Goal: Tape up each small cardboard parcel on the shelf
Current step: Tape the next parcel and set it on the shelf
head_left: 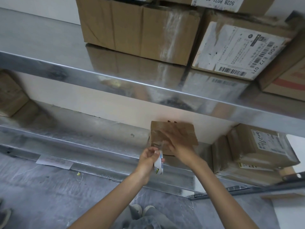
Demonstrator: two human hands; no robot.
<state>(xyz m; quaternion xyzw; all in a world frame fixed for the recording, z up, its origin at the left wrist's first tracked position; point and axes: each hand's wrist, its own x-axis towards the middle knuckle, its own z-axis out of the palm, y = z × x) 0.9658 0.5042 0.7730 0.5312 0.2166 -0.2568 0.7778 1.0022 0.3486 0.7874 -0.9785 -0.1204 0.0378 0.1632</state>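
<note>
Pressing my right hand flat on the small parcel steadied it on the lower shelf. Just in front of the parcel, my left hand gripped the tape roll, presumably to pull tape taut.

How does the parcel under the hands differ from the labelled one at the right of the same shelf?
The middle parcel shows plain cardboard; the right parcel bears a handwritten white label. The middle parcel lies under the right hand; the right parcel is untouched and sits on another box. Both are brown cardboard on the lower shelf.
</note>
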